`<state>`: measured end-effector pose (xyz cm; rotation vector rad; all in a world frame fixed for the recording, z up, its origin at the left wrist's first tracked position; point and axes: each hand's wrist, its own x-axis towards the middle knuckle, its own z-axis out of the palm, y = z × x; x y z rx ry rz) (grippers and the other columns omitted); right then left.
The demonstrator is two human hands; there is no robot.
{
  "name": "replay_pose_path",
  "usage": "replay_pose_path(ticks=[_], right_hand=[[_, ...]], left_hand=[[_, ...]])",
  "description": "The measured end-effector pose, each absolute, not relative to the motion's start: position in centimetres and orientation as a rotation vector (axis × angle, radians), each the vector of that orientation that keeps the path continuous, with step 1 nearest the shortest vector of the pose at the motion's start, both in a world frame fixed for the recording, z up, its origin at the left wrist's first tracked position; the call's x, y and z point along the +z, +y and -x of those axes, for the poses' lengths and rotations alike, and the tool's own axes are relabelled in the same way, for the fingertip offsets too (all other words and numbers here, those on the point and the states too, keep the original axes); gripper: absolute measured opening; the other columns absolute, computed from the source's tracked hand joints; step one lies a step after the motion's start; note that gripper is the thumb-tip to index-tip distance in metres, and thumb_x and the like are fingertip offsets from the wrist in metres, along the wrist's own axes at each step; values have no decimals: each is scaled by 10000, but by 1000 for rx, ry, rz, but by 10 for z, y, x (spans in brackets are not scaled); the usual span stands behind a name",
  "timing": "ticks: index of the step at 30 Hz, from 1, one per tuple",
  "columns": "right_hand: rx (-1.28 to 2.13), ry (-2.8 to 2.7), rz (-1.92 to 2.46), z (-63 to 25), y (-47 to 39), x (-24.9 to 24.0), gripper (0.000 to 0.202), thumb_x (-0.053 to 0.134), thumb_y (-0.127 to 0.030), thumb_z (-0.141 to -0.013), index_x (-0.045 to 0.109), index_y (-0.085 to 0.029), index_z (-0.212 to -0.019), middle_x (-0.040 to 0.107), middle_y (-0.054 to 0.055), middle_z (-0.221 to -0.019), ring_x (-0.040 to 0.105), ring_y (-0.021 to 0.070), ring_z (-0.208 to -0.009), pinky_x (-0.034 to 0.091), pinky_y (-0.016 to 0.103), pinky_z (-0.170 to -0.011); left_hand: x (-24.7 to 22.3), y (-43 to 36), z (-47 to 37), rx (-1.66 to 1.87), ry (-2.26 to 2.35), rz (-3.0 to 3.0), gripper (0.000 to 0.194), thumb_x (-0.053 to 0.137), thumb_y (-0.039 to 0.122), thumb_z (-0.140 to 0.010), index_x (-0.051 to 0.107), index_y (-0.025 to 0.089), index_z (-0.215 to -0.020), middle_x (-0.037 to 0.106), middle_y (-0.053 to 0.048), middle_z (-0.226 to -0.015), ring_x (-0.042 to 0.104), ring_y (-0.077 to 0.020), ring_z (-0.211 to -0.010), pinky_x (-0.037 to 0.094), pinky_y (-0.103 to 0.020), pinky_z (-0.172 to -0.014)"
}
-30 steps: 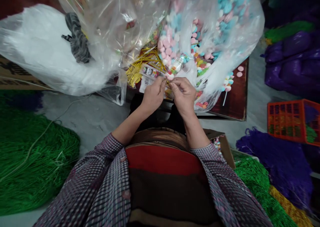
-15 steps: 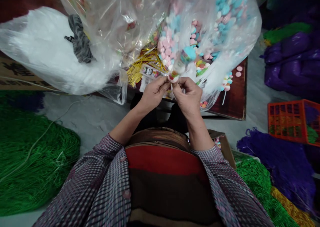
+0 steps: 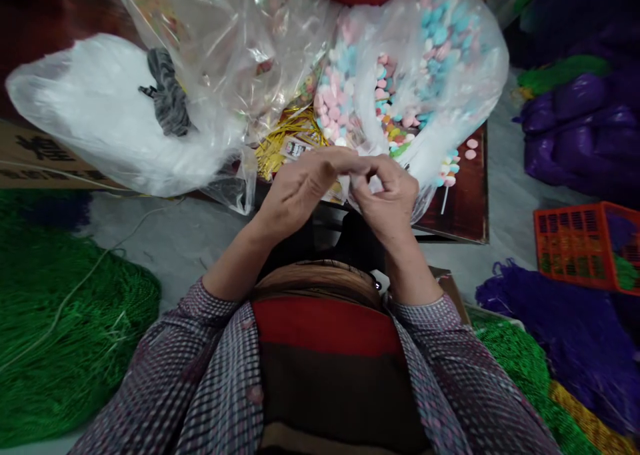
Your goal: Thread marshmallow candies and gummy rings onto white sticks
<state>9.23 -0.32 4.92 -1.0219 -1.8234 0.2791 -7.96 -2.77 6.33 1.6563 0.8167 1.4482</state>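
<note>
In tight at the centre of the frame: left hand (image 3: 297, 189) part open, fingers stretched long toward the right, thumb standing clear, no sure sign of a hold. Across from it, right hand (image 3: 390, 198), thumb and forefinger bent round into a ring, tips near the left fingertips. Anything pinched there? Cannot tell: too blurred, too well covered by fingers.

Just beyond, upper centre to upper right, a clear bag (image 3: 475, 101) with pink and blue sweets (image 3: 440, 35) inside. At upper centre, a bunch of gold ties (image 3: 275, 153), partly behind the left hand. Off to the right, well apart from the left hand, a stick of sweets (image 3: 449, 175) lying on the dark surface (image 3: 467, 205).

And for neat work here: best, probably, to steady with the right fingertips and shape with the left. Bring the left thumb in against its fingers before any twist. Small turns, light pressure, no crushing of likely soft sweets. Mind the loose plastic beside the right knuckles; wrists loose, fingertips close together.
</note>
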Motion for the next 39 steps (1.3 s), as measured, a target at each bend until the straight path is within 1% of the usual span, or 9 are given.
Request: replay_pose_path(ticks=[3,7,10,12,16,21,28,34,39], right_hand=[[291,-1699,1060,-95,4,57,173,572,-287,-982,702,-239,-880,667,-20,-768,634,132,-734,578,341,-812],[329,-1716,1038,-90,-6,62,174,581,-268,-975,714,-236,-868,681,-20,-766,639,133,-727,577,344,-820],[395,-1836,1026,-87,-15,54,170,619,-230,-933,715,-231,-793,672,-31,-704,623,126,-669,559,313,-756],[410,-1840,1041,-89,-16,48,165,636,-208,-910,721,-229,-771,681,-30,-687,621,123,-647,543,292,-713],[373,-1637,1161,-96,-11,45,129,645,-230,-929,740,-233,-841,749,-10,-781,659,137,-700,556,303,-736],[373,-1659,1094,-94,-19,47,147,625,-232,-939,728,-231,-834,756,-6,-794,678,146,-738,562,321,-764],[602,-1619,1101,-106,-28,28,120,672,-215,-875,715,-222,-764,712,-25,-726,638,134,-702,521,299,-726],[955,-1284,1127,-125,-24,22,156,753,-357,-852,689,-228,-791,697,-32,-799,623,120,-745,534,283,-754],[1300,-1116,1047,-143,-37,23,296,784,-494,-815,631,-241,-839,672,-29,-807,627,119,-707,553,273,-693]], left_hand=[[65,-38,76,1499,784,-1775,493,400,559,-1081,799,294,-963,814,-30,-949,715,-216,-1041,502,-477,-1042],[46,-23,68,1268,878,-1285,755,242,763,-1019,748,232,-840,729,-37,-744,691,-190,-789,577,-413,-823],[44,-8,69,1104,731,-920,886,64,766,-1010,731,216,-813,681,-57,-697,648,-180,-675,597,-406,-741],[49,-6,71,1199,719,-988,866,113,742,-1029,726,222,-707,687,-68,-720,643,-185,-696,592,-431,-797],[48,-17,67,1491,1044,-1416,695,449,769,-974,712,245,-601,691,-39,-739,651,-183,-804,551,-415,-886],[20,-16,50,1260,1031,-1233,785,247,792,-1003,704,213,-735,660,-36,-645,666,-165,-704,578,-331,-690],[20,-8,64,1328,926,-1428,212,653,435,-968,760,264,-1034,741,-23,-1014,696,-199,-1001,576,-387,-946],[22,-22,60,1286,955,-2270,254,652,197,-953,749,373,-1109,694,-2,-1127,602,-191,-1139,478,-424,-1055],[7,-33,38,1264,993,-2451,181,662,230,-970,775,370,-991,714,0,-1187,577,-219,-1204,427,-461,-1093]])
